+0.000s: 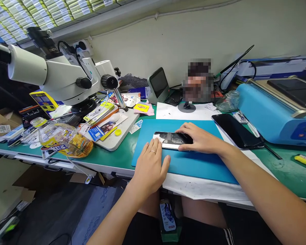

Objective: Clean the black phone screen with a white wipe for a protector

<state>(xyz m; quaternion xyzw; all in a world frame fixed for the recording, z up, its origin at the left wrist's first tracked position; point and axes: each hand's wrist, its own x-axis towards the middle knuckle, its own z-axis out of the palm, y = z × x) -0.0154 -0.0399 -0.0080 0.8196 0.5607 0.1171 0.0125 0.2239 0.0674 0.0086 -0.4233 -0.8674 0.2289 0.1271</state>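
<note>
A smartphone [173, 137] lies on the blue mat [199, 166], with reflections across its dark glass and a light edge toward me. My right hand [197, 139] grips its right end, thumb on the near edge and fingers over the far one. At the phone's left end, my left hand [153, 165] presses a small white wipe [158, 137] against the glass under its fingertips. The left fingers are long and close together, and the thumb stands apart. Part of the wipe is hidden beneath them.
A microscope [66, 78] stands at left over a cluttered board [114, 144]. Nearby is a bottle of amber liquid [66, 139]. A larger dark phone [237, 131] lies right of the mat, beside a blue machine [267, 112] and a glass jar [231, 100]. A small screen device [158, 85] stands behind.
</note>
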